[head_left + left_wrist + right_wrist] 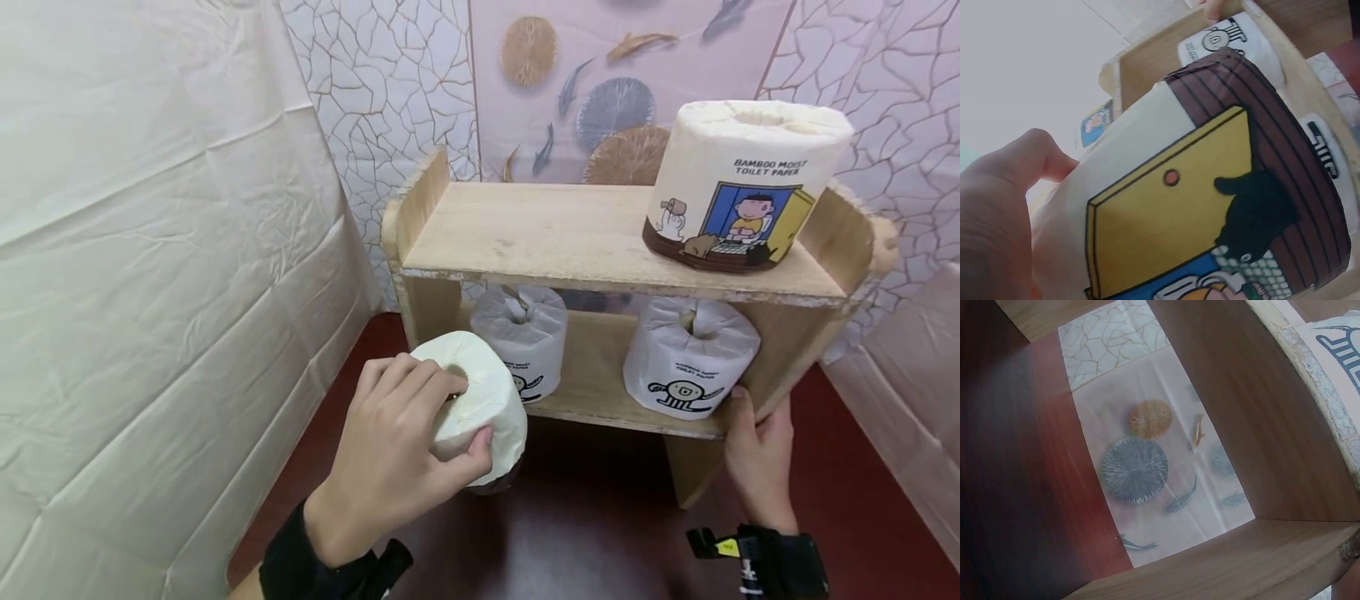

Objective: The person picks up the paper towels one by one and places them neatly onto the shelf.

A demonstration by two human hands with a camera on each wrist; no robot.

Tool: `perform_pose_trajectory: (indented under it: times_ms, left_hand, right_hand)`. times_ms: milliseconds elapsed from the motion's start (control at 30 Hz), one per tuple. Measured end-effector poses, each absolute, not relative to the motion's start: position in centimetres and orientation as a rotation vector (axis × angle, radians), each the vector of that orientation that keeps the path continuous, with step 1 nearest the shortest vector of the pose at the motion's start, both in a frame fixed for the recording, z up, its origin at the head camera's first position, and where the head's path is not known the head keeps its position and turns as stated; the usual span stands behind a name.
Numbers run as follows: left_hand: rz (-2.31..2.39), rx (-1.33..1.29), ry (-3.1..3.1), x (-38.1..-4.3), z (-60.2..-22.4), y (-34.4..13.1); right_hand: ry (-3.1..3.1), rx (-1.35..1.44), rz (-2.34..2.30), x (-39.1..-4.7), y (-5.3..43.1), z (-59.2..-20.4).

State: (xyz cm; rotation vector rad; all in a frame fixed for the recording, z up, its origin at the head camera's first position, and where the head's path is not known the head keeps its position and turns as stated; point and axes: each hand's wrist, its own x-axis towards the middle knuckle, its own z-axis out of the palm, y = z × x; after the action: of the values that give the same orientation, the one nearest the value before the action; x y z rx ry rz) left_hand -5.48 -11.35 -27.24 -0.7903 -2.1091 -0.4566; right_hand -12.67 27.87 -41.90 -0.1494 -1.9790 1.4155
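My left hand point(397, 454) holds a toilet paper roll point(498, 404) by its top, thumb on the near side and fingertips at the core hole. The roll is in front of the wooden shelf's left side. In the left wrist view, the wrapper of this roll point(1172, 181) shows a yellow door and a black cat on a brown striped base. Down at the right end of the lower board, my right hand point(761, 462) grips the side of the wooden shelf point(540, 237), thumb in front and the other fingers partly hidden behind the panel.
A printed toilet paper roll point(738, 179) stands at the right of the top board. On the lower board are two white-wrapped rolls, one at left point(528, 342) and another at right point(686, 358). Pale cloth point(165, 275) hangs on the left; the floor point(585, 533) is dark red.
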Motion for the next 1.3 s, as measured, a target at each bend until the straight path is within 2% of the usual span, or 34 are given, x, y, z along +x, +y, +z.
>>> perform_pose_trajectory:
  times_ms: [800,1300]
  left_hand:
    - [-0.516,-0.8,-2.015,-5.2,-20.1,-11.2]
    - [-0.531,-0.862,-1.856,-7.7,-16.3,-9.1]
  right_hand:
    - [-1.982,-0.104,1.452,-13.0,27.0,-42.4]
    - [-1.953,-0.138,1.463,-13.1,27.7,-42.0]
